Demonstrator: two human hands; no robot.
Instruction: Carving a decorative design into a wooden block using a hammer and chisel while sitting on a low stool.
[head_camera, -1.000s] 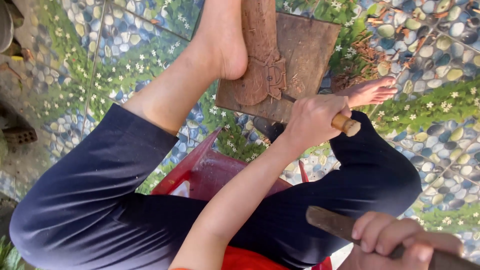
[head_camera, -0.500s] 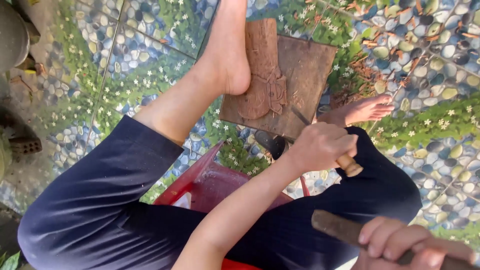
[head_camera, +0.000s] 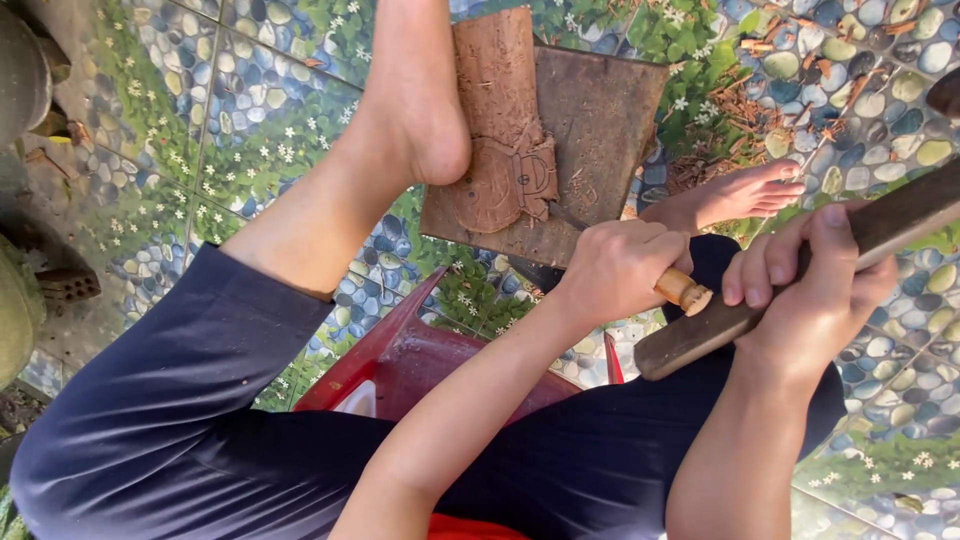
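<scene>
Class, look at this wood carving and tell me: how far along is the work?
Done: a rounded figure with cut outlines already stands out on the lower part of the carving, and chips lie on the tiles. In hand: the left hand grips a chisel at the figure's edge, the right hand holds a wooden mallet at the chisel's butt, and a foot pins the piece. Left: the upper part looks plain.
</scene>
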